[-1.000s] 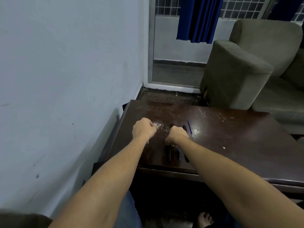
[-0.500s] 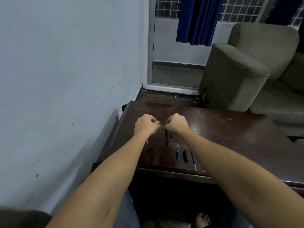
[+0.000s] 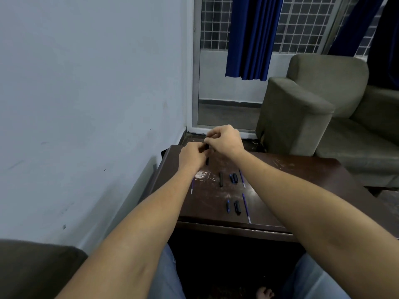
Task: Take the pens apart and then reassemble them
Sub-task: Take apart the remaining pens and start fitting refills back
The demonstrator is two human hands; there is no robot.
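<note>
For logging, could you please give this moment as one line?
left hand, right hand: holding pen piece | loose parts: on table

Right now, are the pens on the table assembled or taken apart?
Taken apart: thin refills, short black pieces and a black barrel lie separately on the table.

The wall (image 3: 86, 104) is left of the bench (image 3: 302, 190), an armchair (image 3: 302, 117) behind it. Pen parts (image 3: 237, 207) lie in two rows on its left half. Above its far-left corner, left hand (image 3: 192, 157) and right hand (image 3: 225, 140) meet on a pen (image 3: 207, 161).
</note>
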